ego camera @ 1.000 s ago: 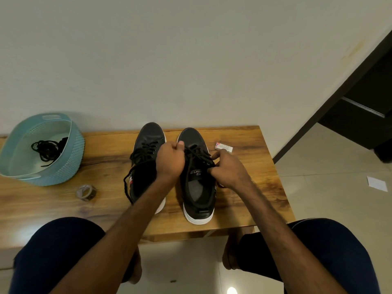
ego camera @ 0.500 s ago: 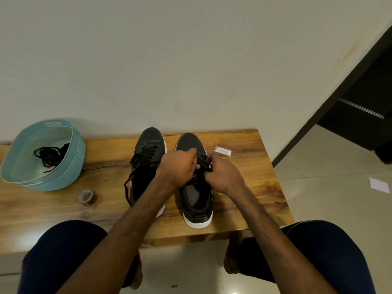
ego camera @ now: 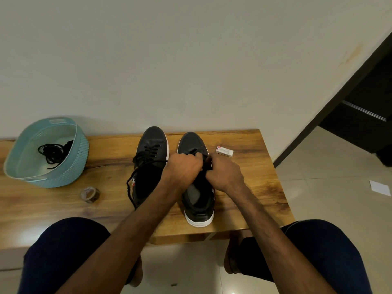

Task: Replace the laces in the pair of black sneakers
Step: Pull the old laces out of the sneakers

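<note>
Centre frame, left hand (ego camera: 182, 169) and right hand (ego camera: 225, 174) curl over the right-side sneaker (ego camera: 192, 142), each pinching its black lace (ego camera: 193, 153). Its heel sits near the front edge of the table (ego camera: 256, 181); bare wood opens rightward. Black upper, white sole.

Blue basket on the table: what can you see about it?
The blue basket looks like pale teal plastic, with a woven-pattern outside, a smooth inside and a handle slot near its far rim. It stands on the left part of the wooden table, close to the wall. A tangle of black laces lies inside. Nothing else touches it.
</note>
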`<state>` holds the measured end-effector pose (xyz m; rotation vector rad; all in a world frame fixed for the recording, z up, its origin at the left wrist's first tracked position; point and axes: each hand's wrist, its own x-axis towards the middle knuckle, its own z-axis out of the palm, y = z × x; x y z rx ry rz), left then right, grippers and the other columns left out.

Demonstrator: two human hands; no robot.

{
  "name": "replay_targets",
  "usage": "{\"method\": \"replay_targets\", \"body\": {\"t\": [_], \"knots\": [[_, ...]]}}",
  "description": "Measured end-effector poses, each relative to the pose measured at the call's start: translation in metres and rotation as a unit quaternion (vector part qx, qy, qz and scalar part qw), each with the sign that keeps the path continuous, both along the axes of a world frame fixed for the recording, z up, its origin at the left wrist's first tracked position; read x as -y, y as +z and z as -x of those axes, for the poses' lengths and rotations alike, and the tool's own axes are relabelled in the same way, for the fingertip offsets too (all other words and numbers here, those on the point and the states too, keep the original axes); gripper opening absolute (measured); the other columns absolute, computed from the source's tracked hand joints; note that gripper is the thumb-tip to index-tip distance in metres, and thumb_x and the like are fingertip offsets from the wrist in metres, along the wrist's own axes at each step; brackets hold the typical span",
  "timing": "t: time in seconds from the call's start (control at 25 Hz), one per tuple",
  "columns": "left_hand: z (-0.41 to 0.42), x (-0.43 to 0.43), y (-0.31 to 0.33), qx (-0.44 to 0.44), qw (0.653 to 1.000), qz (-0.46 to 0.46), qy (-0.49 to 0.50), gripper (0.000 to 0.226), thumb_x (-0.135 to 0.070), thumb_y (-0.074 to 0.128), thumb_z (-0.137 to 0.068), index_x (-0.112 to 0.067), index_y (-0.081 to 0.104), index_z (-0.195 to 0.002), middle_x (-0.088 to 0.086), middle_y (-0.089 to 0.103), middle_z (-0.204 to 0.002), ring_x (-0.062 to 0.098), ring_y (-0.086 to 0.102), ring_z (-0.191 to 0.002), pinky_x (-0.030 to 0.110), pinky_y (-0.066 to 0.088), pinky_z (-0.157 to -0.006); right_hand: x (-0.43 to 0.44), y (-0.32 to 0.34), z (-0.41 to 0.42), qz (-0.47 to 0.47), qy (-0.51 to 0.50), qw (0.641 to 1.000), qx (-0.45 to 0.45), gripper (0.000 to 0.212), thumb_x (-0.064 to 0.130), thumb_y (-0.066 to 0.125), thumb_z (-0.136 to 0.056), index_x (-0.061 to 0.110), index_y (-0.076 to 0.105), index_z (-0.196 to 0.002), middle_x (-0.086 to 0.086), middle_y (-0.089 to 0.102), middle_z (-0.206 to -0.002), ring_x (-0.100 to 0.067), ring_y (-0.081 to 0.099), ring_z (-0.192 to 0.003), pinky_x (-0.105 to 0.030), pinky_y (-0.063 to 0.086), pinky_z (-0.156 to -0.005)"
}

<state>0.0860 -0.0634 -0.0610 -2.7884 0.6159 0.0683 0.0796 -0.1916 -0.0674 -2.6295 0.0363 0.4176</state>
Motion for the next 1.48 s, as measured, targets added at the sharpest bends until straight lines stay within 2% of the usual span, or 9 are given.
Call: {"method": "replay_targets", "body": {"t": [0.16,0.32,0.48,0.6,0.72,1.04,1.24,1.4,1.48], "knots": [[-0.002,-0.007,0.005,-0.007,0.996,0.092,0.011,0.030,-0.042,0.035,-0.105,-0.020,0.048,-0.121,0.002,0.067,-0.095,0.020,0.060,-0.077,0.032,0.035,-0.061,0.002,0.000,0.001,-0.012,0.008,1.000,0.020,0.045,0.019,0.055,-0.084,0.027,0.055,-0.128,-0.004,0.065,-0.122,-0.030,0.060,-0.112,-0.055,0.043,-0.102],[-0.004,-0.024,-0.001,0.022,0.964,0.238,0.114,0.025,-0.043,0.037,-0.104,-0.025,0.054,-0.107,-0.004,0.063,-0.081,0.013,0.048,-0.065,0.027,0.025,-0.050,-0.001,0.000,0.004,0.005,0.014,0.999,0.028,0.054,0.018,0.052,-0.084,0.031,0.051,-0.136,-0.004,0.069,-0.120,-0.030,0.060,-0.115,-0.056,0.034,-0.109],[-0.001,-0.026,-0.007,0.013,0.936,0.335,0.110,0.020,-0.041,0.045,-0.102,-0.025,0.058,-0.101,-0.009,0.058,-0.073,0.010,0.051,-0.062,0.024,0.026,-0.048,-0.004,-0.003,0.007,-0.018,-0.029,0.998,0.057,0.042,0.017,0.053,-0.087,0.017,0.053,-0.130,-0.009,0.069,-0.106,-0.032,0.063,-0.100,-0.048,0.049,-0.094],[0.000,-0.030,0.002,-0.021,0.966,0.258,0.018,0.023,-0.041,0.042,-0.103,-0.024,0.056,-0.108,-0.005,0.062,-0.080,0.015,0.056,-0.069,0.028,0.037,-0.055,-0.002,-0.008,0.009,-0.010,-0.035,0.997,0.074,0.033,0.027,0.060,-0.089,0.015,0.053,-0.118,-0.008,0.067,-0.101,-0.032,0.065,-0.093,-0.043,0.055,-0.078],[-0.001,-0.034,0.011,-0.057,0.979,0.194,-0.002,0.020,-0.040,0.038,-0.104,-0.026,0.051,-0.111,-0.005,0.058,-0.086,0.013,0.050,-0.071,0.028,0.034,-0.058,0.001,-0.011,0.011,-0.003,-0.010,0.996,0.083,0.028,0.038,0.063,-0.090,0.019,0.059,-0.111,-0.006,0.069,-0.100,-0.030,0.066,-0.092,-0.042,0.056,-0.076],[0.004,-0.047,0.019,-0.067,0.973,0.220,-0.021,0.017,-0.039,0.042,-0.103,-0.028,0.054,-0.106,-0.012,0.048,-0.068,0.004,0.044,-0.057,0.019,0.028,-0.051,-0.006,-0.014,0.016,-0.021,-0.074,0.989,0.123,0.023,0.023,0.059,-0.088,0.019,0.061,-0.111,-0.007,0.070,-0.097,-0.032,0.066,-0.092,-0.041,0.055,-0.078],[0.007,-0.052,0.021,-0.051,0.977,0.209,0.009,0.022,-0.044,0.044,-0.101,-0.026,0.055,-0.105,-0.010,0.054,-0.071,0.004,0.042,-0.053,0.020,0.026,-0.048,-0.006,-0.011,0.012,0.006,-0.006,0.993,0.119,0.020,0.027,0.055,-0.094,0.015,0.060,-0.109,-0.010,0.067,-0.101,-0.033,0.065,-0.093,-0.038,0.050,-0.074],[0.005,-0.038,0.020,-0.024,0.982,0.184,0.032,0.042,-0.058,0.044,-0.096,-0.024,0.049,-0.119,-0.003,0.067,-0.088,0.015,0.062,-0.073,0.026,0.036,-0.053,-0.004,-0.002,0.009,0.038,0.035,0.990,0.134,0.027,0.037,0.056,-0.096,0.014,0.059,-0.109,-0.007,0.065,-0.102,-0.029,0.064,-0.092,-0.033,0.044,-0.068],[0.003,-0.024,0.017,-0.033,0.990,0.136,0.019,0.042,-0.052,0.044,-0.099,-0.021,0.046,-0.126,0.001,0.069,-0.099,0.021,0.066,-0.086,0.030,0.043,-0.061,-0.004,0.000,0.010,0.040,0.031,0.988,0.143,0.024,0.033,0.058,-0.095,0.013,0.059,-0.108,-0.008,0.066,-0.101,-0.029,0.064,-0.092,-0.031,0.041,-0.066]]}}
